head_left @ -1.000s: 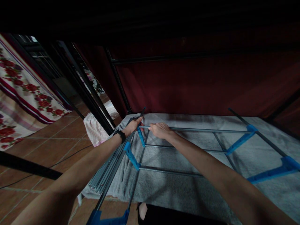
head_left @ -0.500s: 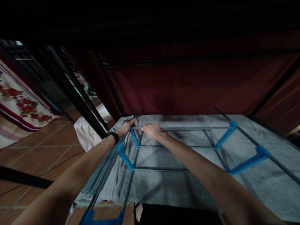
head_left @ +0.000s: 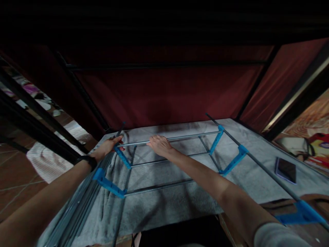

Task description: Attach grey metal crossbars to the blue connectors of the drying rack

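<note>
A rack frame of grey metal tubes and blue plastic connectors stands on a grey blanket. My right hand is closed over the far metal crossbar, left of its middle. At that bar's left end my left hand, with a dark band on the wrist, wraps around the corner by the blue connector; some of its fingers are hidden. Another blue connector joins the frame nearer me. The bar's right end meets a blue connector on a long slanting tube.
A bundle of loose metal tubes lies along the blanket's left side. A phone rests at the right. Dark red fabric and black bed-frame posts enclose the back. A pale striped cloth hangs at left.
The view has swung right, bringing the phone into sight. My right hand has slid rightward along the crossbar, away from my left hand, which stays at the corner.
</note>
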The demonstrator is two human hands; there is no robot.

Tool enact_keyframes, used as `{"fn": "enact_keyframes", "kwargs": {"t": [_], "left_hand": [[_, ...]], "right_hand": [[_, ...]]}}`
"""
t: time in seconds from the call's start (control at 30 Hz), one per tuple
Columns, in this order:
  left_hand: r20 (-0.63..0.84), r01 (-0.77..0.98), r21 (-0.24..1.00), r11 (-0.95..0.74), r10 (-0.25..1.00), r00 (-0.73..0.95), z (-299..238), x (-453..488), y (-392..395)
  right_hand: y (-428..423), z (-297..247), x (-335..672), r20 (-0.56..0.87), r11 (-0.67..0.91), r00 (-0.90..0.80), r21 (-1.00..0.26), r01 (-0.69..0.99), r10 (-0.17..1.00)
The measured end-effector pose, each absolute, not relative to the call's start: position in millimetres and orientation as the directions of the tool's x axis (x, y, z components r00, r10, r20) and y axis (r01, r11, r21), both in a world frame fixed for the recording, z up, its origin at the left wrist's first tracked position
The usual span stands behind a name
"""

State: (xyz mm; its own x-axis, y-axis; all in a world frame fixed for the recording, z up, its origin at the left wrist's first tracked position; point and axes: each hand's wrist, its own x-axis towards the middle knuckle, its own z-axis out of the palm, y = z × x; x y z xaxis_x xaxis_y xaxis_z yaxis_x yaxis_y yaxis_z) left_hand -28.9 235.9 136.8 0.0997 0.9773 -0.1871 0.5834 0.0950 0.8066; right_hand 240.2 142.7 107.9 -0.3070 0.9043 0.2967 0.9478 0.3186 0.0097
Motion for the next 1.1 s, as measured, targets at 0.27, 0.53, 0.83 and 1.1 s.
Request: {"fn": "enact_keyframes", "kwargs": {"t": [0.27,0.53,0.83,1.1], "left_hand": [[-0.173,0.629,0.772,0.093,0.982,0.068,137,-27,236],[-0.216,0.708,0.696,0.119,0.975,0.049,141,-26,238],[-0.217,0.699,0.705,0.124,0.975,0.046,135,-28,243],[-0.203,0.685,0.720,0.108,0.977,0.060,147,-20,231]], "right_hand": [[150,111,243,0.271,0.357,-0.344,0.002,0.934,0.899],[151,114,246,0.238,0.378,-0.362,-0.024,0.926,0.902],[155,116,246,0.214,0.380,-0.363,-0.044,0.924,0.907],[149,114,244,0.290,0.363,-0.332,-0.056,0.930,0.898]]}}
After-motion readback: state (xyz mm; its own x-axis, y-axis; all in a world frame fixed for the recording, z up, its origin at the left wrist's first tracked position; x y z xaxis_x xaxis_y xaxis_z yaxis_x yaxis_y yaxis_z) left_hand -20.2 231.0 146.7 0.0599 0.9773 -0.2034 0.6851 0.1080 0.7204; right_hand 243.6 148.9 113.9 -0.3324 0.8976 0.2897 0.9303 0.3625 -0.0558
